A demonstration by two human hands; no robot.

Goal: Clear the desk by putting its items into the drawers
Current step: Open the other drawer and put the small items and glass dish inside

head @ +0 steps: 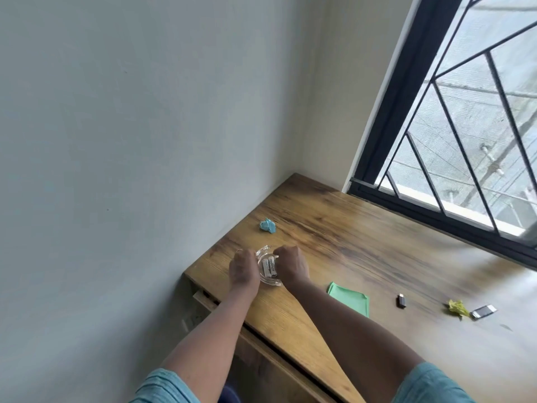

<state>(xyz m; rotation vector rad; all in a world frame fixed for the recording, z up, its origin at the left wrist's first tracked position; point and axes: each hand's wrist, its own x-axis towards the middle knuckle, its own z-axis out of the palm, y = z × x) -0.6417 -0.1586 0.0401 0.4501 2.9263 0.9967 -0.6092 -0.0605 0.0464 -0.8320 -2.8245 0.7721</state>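
Observation:
A clear glass dish (268, 279) with two white batteries (269, 266) in it sits near the left end of the wooden desk (334, 228). My left hand (243, 270) grips its left rim and my right hand (290, 264) grips its right rim. Beyond the dish lies a crumpled blue paper (267, 225). To the right lie a green cloth (350, 298), a small black USB stick (401, 300), a crumpled yellow paper (457, 308) and a small silver-and-black device (483, 311).
A grey wall runs along the desk's left end. A barred window (465, 126) stands along the desk's far side. Below the desk's front edge a drawer (203, 298) near the left corner appears slightly open.

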